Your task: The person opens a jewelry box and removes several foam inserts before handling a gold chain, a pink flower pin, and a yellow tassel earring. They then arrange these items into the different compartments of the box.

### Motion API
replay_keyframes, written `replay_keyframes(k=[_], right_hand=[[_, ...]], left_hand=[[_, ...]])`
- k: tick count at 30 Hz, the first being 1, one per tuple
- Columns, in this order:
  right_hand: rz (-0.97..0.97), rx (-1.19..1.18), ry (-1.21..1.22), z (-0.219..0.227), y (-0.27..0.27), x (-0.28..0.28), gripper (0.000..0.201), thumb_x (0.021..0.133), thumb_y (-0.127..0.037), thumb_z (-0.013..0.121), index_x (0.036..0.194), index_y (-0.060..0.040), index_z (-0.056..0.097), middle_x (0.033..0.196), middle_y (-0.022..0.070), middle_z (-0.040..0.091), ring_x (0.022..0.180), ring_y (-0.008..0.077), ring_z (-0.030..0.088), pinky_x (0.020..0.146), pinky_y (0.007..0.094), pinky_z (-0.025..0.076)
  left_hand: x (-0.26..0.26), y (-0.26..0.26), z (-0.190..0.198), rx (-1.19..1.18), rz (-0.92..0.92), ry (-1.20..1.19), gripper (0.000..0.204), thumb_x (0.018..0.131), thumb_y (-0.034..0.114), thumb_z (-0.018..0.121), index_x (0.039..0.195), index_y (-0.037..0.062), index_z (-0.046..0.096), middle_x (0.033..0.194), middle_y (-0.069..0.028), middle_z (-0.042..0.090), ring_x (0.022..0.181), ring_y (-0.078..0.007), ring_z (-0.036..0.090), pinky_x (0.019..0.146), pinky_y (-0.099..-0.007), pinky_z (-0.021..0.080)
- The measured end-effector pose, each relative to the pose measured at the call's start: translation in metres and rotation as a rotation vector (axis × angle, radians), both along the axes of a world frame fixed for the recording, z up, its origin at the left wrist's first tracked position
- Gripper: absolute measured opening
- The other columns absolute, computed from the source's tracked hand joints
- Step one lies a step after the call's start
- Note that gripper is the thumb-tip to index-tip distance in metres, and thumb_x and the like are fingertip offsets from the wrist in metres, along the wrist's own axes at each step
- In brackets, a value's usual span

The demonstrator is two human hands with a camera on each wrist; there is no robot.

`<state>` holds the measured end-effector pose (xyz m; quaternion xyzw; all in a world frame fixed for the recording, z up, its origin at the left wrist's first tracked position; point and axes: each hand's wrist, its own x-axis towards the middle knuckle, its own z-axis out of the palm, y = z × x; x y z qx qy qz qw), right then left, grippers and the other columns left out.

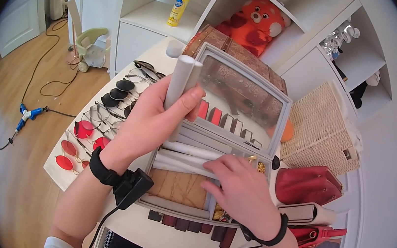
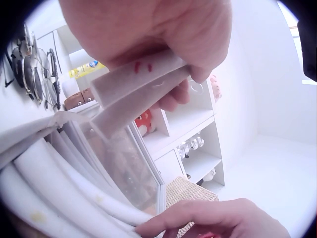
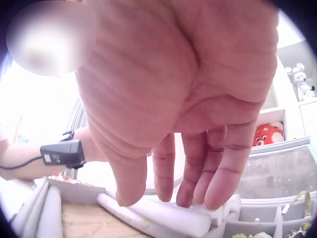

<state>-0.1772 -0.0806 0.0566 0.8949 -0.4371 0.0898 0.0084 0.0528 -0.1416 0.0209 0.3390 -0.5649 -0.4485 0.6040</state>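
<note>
Two white padded rolls (image 1: pixel 179 84) stand upright in the left hand (image 1: pixel 152 113), its fingers and thumb curled round them above the box. In the left wrist view, red marks show on one roll (image 2: pixel 133 77). The right hand (image 1: pixel 245 187) reaches over the grey box (image 1: pixel 282 129), its fingertips touching the right ends of white rolls (image 1: pixel 186 162) lying inside. In the right wrist view the fingers of the right hand (image 3: pixel 183 99) hang down, relaxed, at the rolls (image 3: pixel 173 215). A tan box bottom (image 1: pixel 176 186) shows beside the rolls.
Glasses (image 1: pixel 120 84) lie in rows on the table's left. Behind the box's glass lid stands a brown patterned case (image 1: pixel 246 58). To the right are a woven basket (image 1: pixel 321 129) and a red bag (image 1: pixel 307 184). Gold jewellery (image 1: pixel 220 213) sits in the box's side compartments. Cables run from both wrists.
</note>
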Motion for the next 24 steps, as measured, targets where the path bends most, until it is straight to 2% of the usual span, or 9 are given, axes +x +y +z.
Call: replay_keyframes(k=[1,3,8,10,14,17,20,22,24], right_hand=[[0.002,0.0,0.0,-0.004,0.0,0.001,0.02,0.094,-0.025,0.078,0.106,-0.009,0.076,0.1,0.0062,0.07,0.096,0.0263,0.07,0.08,0.0402,0.057],[-0.024,-0.008,0.073,-0.008,-0.003,0.004,0.02,0.093,-0.023,0.078,0.108,-0.0092,0.076,0.102,0.0045,0.067,0.102,0.0261,0.067,0.082,0.0407,0.057],[0.025,-0.013,0.108,-0.007,-0.002,0.003,0.021,0.093,-0.024,0.077,0.107,-0.0088,0.076,0.1,0.0046,0.068,0.099,0.0267,0.068,0.081,0.0404,0.057],[0.02,-0.021,0.119,-0.006,-0.001,0.002,0.02,0.093,-0.024,0.077,0.105,-0.0087,0.075,0.099,0.0047,0.068,0.098,0.0267,0.068,0.08,0.04,0.057],[-0.008,0.156,0.077,0.006,0.007,0.005,0.022,0.09,-0.024,0.079,0.102,-0.0083,0.07,0.097,0.0067,0.068,0.094,0.0299,0.07,0.078,0.0419,0.058],[0.019,0.272,0.075,0.002,0.012,0.005,0.024,0.09,-0.024,0.079,0.104,-0.0082,0.068,0.098,0.0087,0.068,0.093,0.0328,0.071,0.077,0.0438,0.058],[0.08,0.29,0.087,-0.004,0.011,0.007,0.026,0.092,-0.026,0.079,0.107,-0.0077,0.067,0.098,0.0107,0.068,0.093,0.035,0.071,0.077,0.0455,0.057],[0.105,0.278,0.11,-0.005,0.009,0.007,0.027,0.093,-0.026,0.079,0.108,-0.0074,0.067,0.098,0.0115,0.068,0.094,0.0357,0.071,0.078,0.0462,0.058],[0.114,0.392,0.103,-0.005,0.007,0.007,0.028,0.094,-0.028,0.077,0.111,-0.0068,0.068,0.1,0.0131,0.068,0.095,0.0373,0.071,0.081,0.0468,0.058]], left_hand=[[0.0,0.0,-0.001,-0.004,-0.006,0.015,0.032,0.11,0.037,0.064,0.107,0.0049,0.064,0.084,0.0024,0.062,0.081,-0.0067,0.055,0.075,-0.0264,0.046],[0.002,-0.002,-0.003,-0.001,0.006,-0.001,0.032,0.11,0.037,0.064,0.107,0.0051,0.064,0.084,0.0025,0.062,0.08,-0.0066,0.055,0.075,-0.0264,0.046],[0.003,0.0,0.002,0.004,0.015,0.002,0.033,0.11,0.038,0.064,0.107,0.0053,0.063,0.083,0.0022,0.062,0.079,-0.0063,0.055,0.073,-0.0264,0.046],[0.003,0.001,0.002,0.007,0.007,-0.025,0.033,0.112,0.035,0.061,0.115,0.003,0.068,0.085,0.0013,0.064,0.083,-0.0078,0.056,0.08,-0.0277,0.046],[0.004,0.0,0.001,-0.003,0.012,-0.04,0.033,0.112,0.035,0.061,0.114,0.0031,0.068,0.085,0.0011,0.065,0.083,-0.0079,0.057,0.08,-0.0278,0.047],[0.001,0.0,0.001,-0.016,-0.015,0.028,0.034,0.11,0.038,0.065,0.107,0.0046,0.063,0.085,0.0017,0.064,0.081,-0.007,0.057,0.075,-0.0269,0.048],[0.0,0.0,-0.001,-0.017,-0.012,0.018,0.034,0.11,0.038,0.065,0.107,0.0043,0.063,0.085,0.0016,0.064,0.081,-0.0069,0.057,0.075,-0.0269,0.048],[0.002,-0.001,-0.002,-0.011,-0.018,-0.017,0.032,0.112,0.035,0.061,0.115,0.0028,0.067,0.087,0.001,0.064,0.083,-0.0087,0.058,0.08,-0.0281,0.048],[0.002,-0.001,-0.001,-0.011,-0.012,-0.012,0.032,0.112,0.035,0.061,0.115,0.0028,0.067,0.087,0.001,0.064,0.083,-0.0086,0.058,0.079,-0.0281,0.048]])
